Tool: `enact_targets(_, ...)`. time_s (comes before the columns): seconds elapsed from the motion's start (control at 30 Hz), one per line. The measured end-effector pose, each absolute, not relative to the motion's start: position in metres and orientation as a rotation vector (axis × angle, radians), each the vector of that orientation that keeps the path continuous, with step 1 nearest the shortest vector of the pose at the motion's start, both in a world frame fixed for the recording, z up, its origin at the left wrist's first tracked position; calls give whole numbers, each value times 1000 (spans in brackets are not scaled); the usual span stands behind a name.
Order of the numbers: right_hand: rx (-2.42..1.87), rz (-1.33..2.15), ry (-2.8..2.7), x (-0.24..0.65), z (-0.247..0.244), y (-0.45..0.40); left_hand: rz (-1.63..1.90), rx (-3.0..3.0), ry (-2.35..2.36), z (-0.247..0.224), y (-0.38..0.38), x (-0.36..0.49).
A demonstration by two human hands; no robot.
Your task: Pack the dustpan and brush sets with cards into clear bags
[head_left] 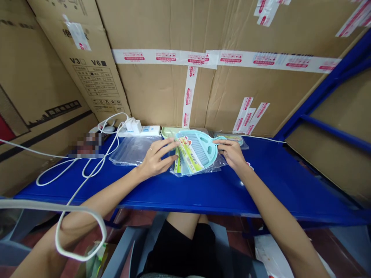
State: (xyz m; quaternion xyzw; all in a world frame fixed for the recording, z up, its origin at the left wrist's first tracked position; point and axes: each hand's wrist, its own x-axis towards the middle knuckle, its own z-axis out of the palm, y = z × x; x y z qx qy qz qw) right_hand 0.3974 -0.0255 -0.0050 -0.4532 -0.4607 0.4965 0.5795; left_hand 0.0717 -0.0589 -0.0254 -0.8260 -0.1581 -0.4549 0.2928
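Note:
A light blue dustpan (213, 152) with a small brush (199, 144) lying in it is over the blue table, its handle pointing right. My right hand (232, 152) pinches it where the handle meets the pan. Green, yellow and white printed label cards (191, 157) overlap the dustpan's left side. The fingers of my left hand (159, 154) close on the left edge of these cards; the fingertips are partly hidden. Clear plastic bags (213, 169) spread beneath the dustpan.
More clear bags (133, 150) lie at left. Behind stand a white power strip (150, 130) with a plug and a green dustpan (171, 132). A white cable (101, 166) loops over the table (185, 195). Taped cardboard (162, 92) walls the back; a blue frame (319, 92) stands right.

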Motion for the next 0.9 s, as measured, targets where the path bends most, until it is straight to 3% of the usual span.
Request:
enact_targets(0.3,-1060,1187,-1102,402,-9,-21,-1008,-2373,-431,-30,-58,69)
enact_targets(0.9,-1105,1297,-1134,401,-3,-26,-1385,-2371,-478,-34,-56,75)
